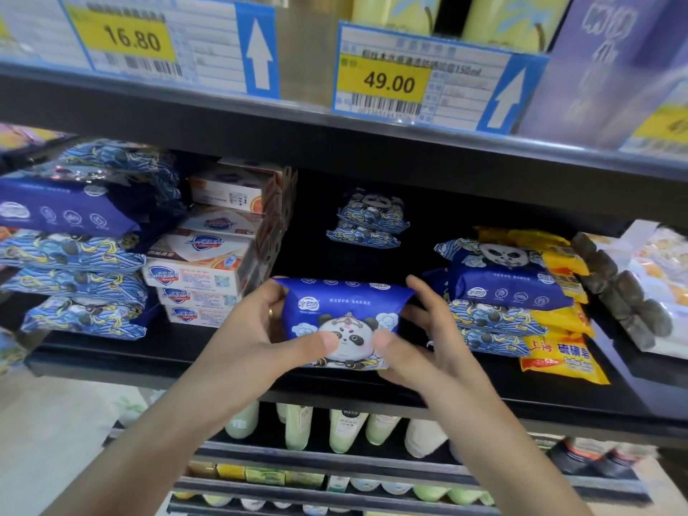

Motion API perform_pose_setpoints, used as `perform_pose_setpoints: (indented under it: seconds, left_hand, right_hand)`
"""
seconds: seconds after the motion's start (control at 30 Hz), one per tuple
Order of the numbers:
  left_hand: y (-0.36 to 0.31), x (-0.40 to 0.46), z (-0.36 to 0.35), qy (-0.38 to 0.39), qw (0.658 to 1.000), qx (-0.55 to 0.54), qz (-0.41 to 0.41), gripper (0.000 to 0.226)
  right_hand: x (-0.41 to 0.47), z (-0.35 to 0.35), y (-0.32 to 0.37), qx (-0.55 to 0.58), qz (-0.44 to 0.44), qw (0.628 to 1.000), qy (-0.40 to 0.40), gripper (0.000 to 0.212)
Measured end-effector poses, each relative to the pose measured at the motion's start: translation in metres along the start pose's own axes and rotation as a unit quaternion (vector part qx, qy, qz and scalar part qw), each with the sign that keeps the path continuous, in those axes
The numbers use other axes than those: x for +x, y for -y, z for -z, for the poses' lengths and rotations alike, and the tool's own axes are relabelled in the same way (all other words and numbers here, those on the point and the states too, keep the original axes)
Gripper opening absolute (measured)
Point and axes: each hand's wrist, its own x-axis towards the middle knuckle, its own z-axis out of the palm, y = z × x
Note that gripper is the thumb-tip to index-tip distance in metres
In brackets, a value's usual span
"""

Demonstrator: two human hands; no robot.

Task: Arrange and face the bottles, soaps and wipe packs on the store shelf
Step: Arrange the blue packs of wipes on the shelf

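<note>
The blue plastic panda-print wipe pack (344, 322) sits between both hands at the black shelf (149, 361) front. Left hand (257, 329) and right hand (424, 340) grasp its ends, thumbs on its front face.

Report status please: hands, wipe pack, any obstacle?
Left hand and right hand grip the panda wipe pack at shelf front. Gap behind open; two small packs at back.

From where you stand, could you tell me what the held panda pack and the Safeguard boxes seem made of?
Panda wipe pack: apparently soft glossy plastic film; it dents under both hands' grip. Safeguard boxes: likely printed cardboard with sharp, flat edges.
</note>
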Motion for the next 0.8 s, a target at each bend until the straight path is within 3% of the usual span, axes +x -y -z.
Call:
perform_pose_setpoints:
  seconds: [0.17,0.37,0.63,0.8]
  left_hand:
    - [0.000,-0.001,0.002,-0.021,0.998,0.037,-0.046,0.062]
    - [-0.006,-0.004,0.000,-0.022,0.989,0.067,-0.128,0.051]
    - [0.000,-0.012,-0.003,-0.017,0.985,0.086,-0.151,0.054]
    - [0.008,-0.014,0.000,-0.025,0.985,0.104,-0.136,0.069]
  right_hand:
    - [0.006,0.012,0.004,0.093,-0.088,0.992,0.012,0.055]
    - [0.008,0.009,0.015,0.144,-0.156,0.973,0.096,0.058]
    - [0.011,0.003,0.009,0.219,-0.154,0.961,0.073,0.060]
    - [0.011,0.002,0.004,0.242,-0.140,0.959,0.049,0.057]
